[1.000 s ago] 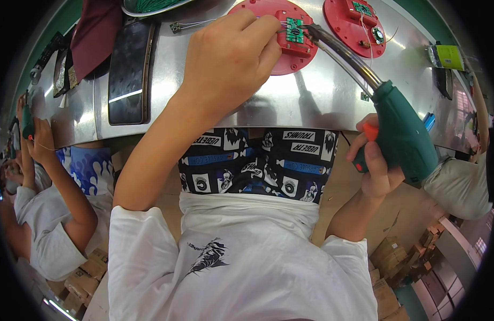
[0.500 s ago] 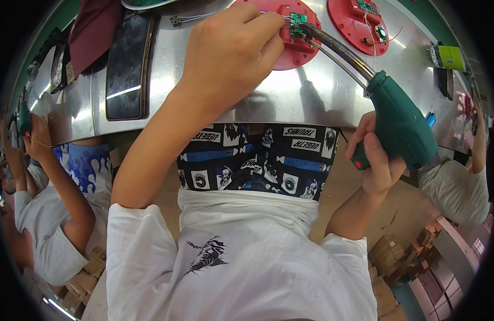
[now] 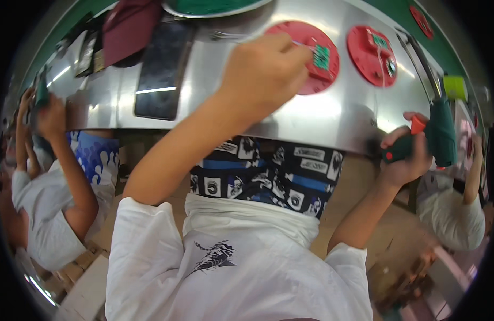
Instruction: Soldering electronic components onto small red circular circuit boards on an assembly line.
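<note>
My right hand (image 3: 410,160) grips the handle of a dark green soldering gun (image 3: 443,131), one finger at its orange trigger. The gun's metal tip points up and away, to the right of both discs. Over a round red plastic disc (image 3: 306,31), the fingers of my left hand (image 3: 263,77) are pinched on thin wires (image 3: 225,36), whose far ends stick out left of the hand. Those fingers touch or nearly touch a small green circuit board (image 3: 321,57) on the disc; the exact contact is blurred. A second red disc (image 3: 359,51) lies to the right.
On the metal table (image 3: 332,120) lie a black phone (image 3: 164,75) and a maroon cap-like thing (image 3: 128,32). A green-lined tray (image 3: 217,9) sits at the far edge, a yellow-green object (image 3: 454,87) at the right. Other people work at left and right.
The soldering gun has pulled away from the circuit board, out to the right with my right hand. My left hand stays pinched by the board. The whole view has shifted.
</note>
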`<state>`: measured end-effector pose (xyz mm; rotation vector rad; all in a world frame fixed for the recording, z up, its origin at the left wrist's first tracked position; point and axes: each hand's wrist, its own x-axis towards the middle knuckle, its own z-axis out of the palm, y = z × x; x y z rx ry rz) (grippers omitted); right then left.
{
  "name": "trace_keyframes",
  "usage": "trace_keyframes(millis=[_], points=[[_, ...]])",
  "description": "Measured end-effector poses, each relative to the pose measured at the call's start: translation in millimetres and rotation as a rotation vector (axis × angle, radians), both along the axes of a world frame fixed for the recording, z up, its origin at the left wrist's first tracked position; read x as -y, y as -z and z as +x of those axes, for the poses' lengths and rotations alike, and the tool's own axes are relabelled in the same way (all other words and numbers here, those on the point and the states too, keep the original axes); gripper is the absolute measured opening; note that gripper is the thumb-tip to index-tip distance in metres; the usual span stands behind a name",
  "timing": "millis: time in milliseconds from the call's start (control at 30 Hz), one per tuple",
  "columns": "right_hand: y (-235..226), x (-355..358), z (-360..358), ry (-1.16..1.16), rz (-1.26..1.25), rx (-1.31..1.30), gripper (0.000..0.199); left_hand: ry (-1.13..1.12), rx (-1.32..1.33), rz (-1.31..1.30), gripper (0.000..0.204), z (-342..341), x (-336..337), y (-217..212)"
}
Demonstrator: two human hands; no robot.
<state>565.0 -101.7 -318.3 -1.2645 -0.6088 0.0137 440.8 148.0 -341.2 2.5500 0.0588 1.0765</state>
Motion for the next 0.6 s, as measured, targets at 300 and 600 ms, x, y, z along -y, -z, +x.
trace_keyframes(millis=[300, 600], points=[[2.3, 6.0, 0.7, 0.330, -0.090, -0.431, 0.045, -0.067, 0.007, 0.012, 0.013, -5.6, 10.1, 6.6], [-1.9, 30.5, 19.2, 0.073, -0.113, -0.545, 0.018, -0.082, -0.008, 0.075, 0.018, -7.0, 16.9, 0.9]])
